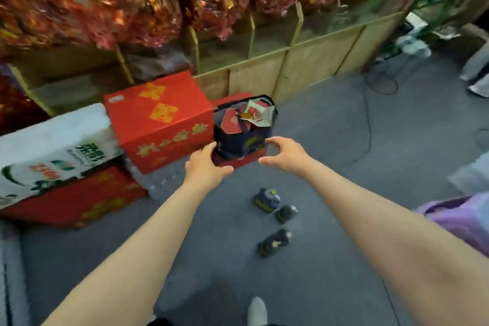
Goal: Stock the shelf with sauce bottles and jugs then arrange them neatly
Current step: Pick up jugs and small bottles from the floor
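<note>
Both arms reach forward over a wide stretch of grey floor (330,140), open ground running right toward a thin black cable (369,124) that trails across it. The left side is hemmed in: a big red carton (158,119) sits against the wooden shelf (291,66), and beside it a white sack (53,151) lies on top of another red box (76,201). The shelf's wooden front runs diagonally up to the right, with dividers sticking up along its edge and red-and-gold foil bags (132,2) piled above.

Right at the corner of the red carton stands a dark box (242,137), its top open, red packets and a silvery wrapper showing inside. It rests on a low red base. The left hand (205,167) is at the box's lower left corner, fingers curled toward it and touching the edge. The right hand (283,152) hovers at the lower right corner, thumb and fingers spread in a loose curve, just apart from the box and holding nothing.

Nearer the person, three small dark bottles (272,217) lie on the floor between the arms, well below the hands: two close together, one apart and closer in. They are blurred. A pale shoe tip (256,309) shows at the bottom, and purple cloth (460,219) at the right edge.
</note>
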Available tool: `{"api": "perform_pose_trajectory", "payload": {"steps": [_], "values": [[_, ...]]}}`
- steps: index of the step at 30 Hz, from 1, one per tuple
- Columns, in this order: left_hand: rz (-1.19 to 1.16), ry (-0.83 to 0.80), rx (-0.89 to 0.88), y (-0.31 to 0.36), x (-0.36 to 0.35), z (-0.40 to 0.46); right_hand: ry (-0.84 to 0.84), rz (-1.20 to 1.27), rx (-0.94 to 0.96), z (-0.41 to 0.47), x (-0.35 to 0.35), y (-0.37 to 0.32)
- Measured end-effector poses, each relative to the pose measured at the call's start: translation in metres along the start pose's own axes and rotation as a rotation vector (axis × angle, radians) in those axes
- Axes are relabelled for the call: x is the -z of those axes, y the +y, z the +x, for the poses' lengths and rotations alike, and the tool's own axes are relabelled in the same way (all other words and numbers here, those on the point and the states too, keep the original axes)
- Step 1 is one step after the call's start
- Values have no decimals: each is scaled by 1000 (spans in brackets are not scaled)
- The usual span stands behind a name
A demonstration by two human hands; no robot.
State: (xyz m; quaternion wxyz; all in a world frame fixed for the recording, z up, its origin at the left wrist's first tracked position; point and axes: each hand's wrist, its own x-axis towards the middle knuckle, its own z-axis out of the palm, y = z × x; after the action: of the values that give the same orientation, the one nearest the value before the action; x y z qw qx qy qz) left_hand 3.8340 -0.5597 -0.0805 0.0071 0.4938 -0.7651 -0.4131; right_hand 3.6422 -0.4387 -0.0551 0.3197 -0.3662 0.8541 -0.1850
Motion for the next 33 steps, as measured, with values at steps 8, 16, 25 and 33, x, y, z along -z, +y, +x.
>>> {"api": "perform_pose_trajectory", "payload": {"steps": [8, 16, 25, 33], "values": [[116, -241, -19, 29, -117, 13, 29, 125, -299, -23, -10, 150], [200, -380, -69, 25, -160, 47, 42, 224, -496, -27, -63, 211], [264, -438, -65, 19, -175, 124, 16, 324, -572, 32, -95, 227], [340, -489, -75, 2, -209, 205, -52, 362, -719, 91, -125, 254]]}}
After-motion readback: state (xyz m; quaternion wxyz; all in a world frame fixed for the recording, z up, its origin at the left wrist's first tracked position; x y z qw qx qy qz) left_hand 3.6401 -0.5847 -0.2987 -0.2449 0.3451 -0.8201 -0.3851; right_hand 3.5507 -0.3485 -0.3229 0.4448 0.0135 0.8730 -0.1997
